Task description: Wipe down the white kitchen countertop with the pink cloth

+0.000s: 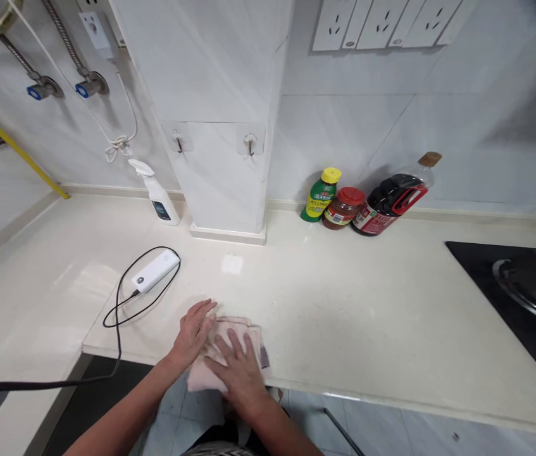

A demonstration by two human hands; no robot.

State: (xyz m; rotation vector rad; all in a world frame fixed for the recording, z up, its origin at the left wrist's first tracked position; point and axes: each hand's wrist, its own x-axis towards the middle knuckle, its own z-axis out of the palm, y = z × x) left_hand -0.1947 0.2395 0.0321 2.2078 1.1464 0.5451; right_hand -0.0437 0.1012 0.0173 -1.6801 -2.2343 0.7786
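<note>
Cloth [202, 375] partly hidden under R hand [242, 370] & its fingers; can't tell if L hand [192, 332] fingertips touch it or hover just over. Cable [49, 384], L of fingers, cut off by L edge. Hob [474, 256], well R of fingers, cut by R edge. Sockets [381, 24], up & R of fingers, cut at top. Green btl [319, 201], beyond fingers: small print unreadable. Rod [341, 431], R & nearer than fingers, runs off bottom.
</note>
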